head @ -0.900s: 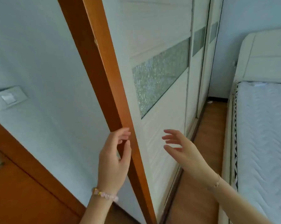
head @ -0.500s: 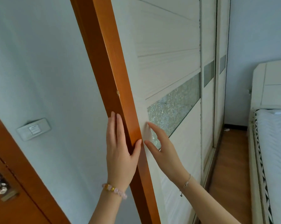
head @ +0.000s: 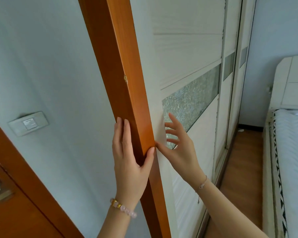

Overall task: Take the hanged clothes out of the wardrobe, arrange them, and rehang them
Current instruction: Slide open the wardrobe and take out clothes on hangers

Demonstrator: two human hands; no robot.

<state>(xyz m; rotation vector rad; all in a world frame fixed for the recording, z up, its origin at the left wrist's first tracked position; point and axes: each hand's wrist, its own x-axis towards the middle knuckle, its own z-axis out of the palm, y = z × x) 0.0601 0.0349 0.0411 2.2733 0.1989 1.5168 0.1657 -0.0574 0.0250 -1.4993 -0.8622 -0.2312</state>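
A white sliding wardrobe door (head: 184,54) with a frosted glass strip (head: 193,102) is closed; no clothes show. An orange wooden side post (head: 122,66) borders its left edge. My left hand (head: 129,157) lies on this post with fingers straight up and the thumb wrapped over its right face. My right hand (head: 179,143) has its fingers spread, fingertips at the door's white left frame and over the glass strip's lower corner. It holds nothing.
A pale wall with a light switch (head: 29,123) is to the left, above an orange room door (head: 11,194). Further wardrobe doors (head: 230,83) run back to the right. A bed with a white mattress (head: 292,152) leaves a narrow strip of wooden floor (head: 244,155).
Both hands rose to the wardrobe's left edge. The left settled flat on the orange post; the right reached the white door frame and spread its fingers. The view tilted upward.
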